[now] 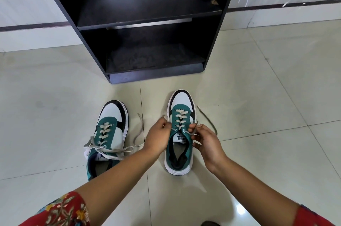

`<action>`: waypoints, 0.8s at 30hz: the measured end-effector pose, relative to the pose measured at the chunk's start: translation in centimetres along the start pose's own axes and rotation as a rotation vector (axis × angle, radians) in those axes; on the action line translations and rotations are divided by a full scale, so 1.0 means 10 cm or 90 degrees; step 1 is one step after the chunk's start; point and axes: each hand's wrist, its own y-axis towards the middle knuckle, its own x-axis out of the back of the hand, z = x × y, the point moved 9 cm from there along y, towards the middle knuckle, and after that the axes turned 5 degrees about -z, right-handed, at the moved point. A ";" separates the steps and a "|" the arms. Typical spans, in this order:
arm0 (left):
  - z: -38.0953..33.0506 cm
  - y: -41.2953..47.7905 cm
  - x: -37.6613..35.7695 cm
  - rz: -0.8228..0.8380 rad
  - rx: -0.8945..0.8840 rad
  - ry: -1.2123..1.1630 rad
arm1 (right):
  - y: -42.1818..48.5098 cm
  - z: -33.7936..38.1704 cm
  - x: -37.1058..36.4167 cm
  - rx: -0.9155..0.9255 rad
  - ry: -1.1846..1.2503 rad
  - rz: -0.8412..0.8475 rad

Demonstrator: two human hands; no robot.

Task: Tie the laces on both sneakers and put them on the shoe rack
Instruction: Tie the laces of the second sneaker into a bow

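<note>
Two green, white and black sneakers stand on the tiled floor, toes toward the rack. The right sneaker [180, 144] sits between my hands. My left hand [157, 137] pinches its left lace end beside the eyelets, and my right hand [204, 139] pinches the right lace [209, 121], whose loose tail trails out over the floor. The left sneaker [108, 133] stands apart on the left, its grey-white laces [114, 150] lying loose and untied across the tongue; my left forearm covers its heel. The black shoe rack [147, 15] stands just beyond the shoes.
The rack has a middle shelf and a bottom shelf [155, 59], both bare and dusty. It stands against a white wall with a dark skirting strip [284, 5]. Pale floor tiles [258, 81] spread on both sides of the shoes.
</note>
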 end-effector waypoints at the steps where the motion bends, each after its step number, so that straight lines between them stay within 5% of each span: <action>1: -0.01 -0.01 0.03 -0.027 -0.014 -0.060 | 0.01 0.00 0.00 -0.004 0.015 0.001; 6: 0.05 -0.06 0.02 0.013 0.034 -0.337 | 0.06 -0.02 0.03 -0.045 0.079 0.007; 11: 0.05 -0.01 0.02 0.033 -0.019 -0.232 | 0.15 -0.06 0.03 -0.073 0.124 0.028; 18: 0.24 0.08 0.07 0.024 0.057 -0.269 | 0.26 -0.14 0.06 -0.113 0.069 0.003; 20: 0.08 0.03 0.07 0.073 -0.038 -0.204 | 0.25 0.00 0.05 -0.052 -0.086 0.033; 24: -0.45 -0.24 0.02 0.175 -0.348 -0.074 | 0.03 0.56 -0.22 0.254 -0.452 0.106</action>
